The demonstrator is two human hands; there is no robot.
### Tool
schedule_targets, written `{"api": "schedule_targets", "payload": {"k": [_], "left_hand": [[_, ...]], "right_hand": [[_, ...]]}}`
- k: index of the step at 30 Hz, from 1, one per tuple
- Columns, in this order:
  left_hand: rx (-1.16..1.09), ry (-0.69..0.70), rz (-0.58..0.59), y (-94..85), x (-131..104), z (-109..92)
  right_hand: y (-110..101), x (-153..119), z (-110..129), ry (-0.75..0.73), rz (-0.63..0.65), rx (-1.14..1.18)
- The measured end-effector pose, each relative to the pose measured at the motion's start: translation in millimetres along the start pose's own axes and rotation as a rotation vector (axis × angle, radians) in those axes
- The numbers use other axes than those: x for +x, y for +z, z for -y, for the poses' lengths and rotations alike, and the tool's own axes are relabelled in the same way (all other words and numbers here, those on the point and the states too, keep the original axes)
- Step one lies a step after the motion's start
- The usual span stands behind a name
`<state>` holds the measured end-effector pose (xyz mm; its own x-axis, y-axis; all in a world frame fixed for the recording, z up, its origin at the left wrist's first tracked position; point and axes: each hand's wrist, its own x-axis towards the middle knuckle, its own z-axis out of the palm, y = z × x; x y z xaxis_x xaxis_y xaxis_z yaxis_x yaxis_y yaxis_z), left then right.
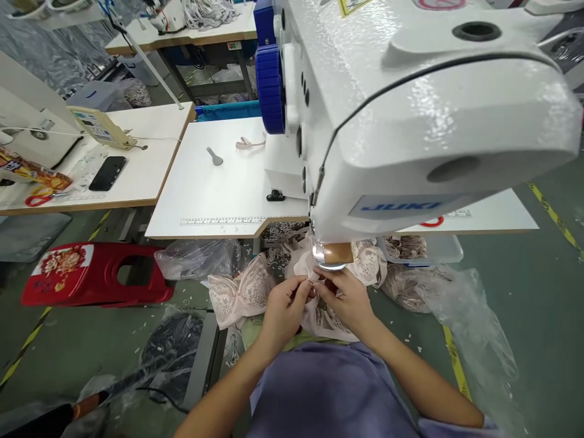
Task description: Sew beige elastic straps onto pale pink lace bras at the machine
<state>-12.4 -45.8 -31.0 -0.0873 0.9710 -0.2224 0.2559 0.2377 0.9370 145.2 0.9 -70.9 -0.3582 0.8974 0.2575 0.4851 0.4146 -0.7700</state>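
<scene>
While the left hand [285,307] and right hand [347,299] pinch the pale lace garment [325,317] at seven o'clock from the sewing machine [424,140], uneven finger pressure could bunch its folds; lace cups [241,291] at ten o'clock from the left hand might tug it.

Side table [145,173] and green floor [542,298], through my remote view.
I see a black smartphone [107,173], red-handled scissors [44,196] and a beige control panel [101,128] up top; lower down, a flower-printed red plastic stool [99,281] beside a clear plastic bag [201,258].
</scene>
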Motion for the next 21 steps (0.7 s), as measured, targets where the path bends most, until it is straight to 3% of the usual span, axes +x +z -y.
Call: {"api": "schedule_targets", "payload": {"k": [4,7,10,12,13,16,19,21], "left_hand": [[-0.015,-0.031,-0.017,7.9,2,0],[0.015,-0.052,-0.021,13.3,7,2],[0.077,-0.056,-0.031,15.0,13,8],[0.102,-0.045,-0.033,14.1,18,13],[0.112,-0.038,-0.026,13.4,19,16],[0.151,-0.029,0.047,11.9,21,19],[0.116,-0.056,0.147,10.8,18,10],[0.055,-0.091,0.190,9.1,16,1]], "right_hand": [[4,-4,0,-0.029,-0.069,-0.002],[8,-12,-6,-0.158,-0.121,-0.059],[-2,-10,-31,-0.325,0.002,-0.181],[-30,7,-60,-0.288,0.099,-0.365],[-51,21,-77,-0.200,0.109,-0.503],[-128,70,-118,0.026,-0.016,-0.708],[-186,111,-136,0.072,0.083,-0.762],[-202,120,-137,0.054,0.168,-0.771]]}}
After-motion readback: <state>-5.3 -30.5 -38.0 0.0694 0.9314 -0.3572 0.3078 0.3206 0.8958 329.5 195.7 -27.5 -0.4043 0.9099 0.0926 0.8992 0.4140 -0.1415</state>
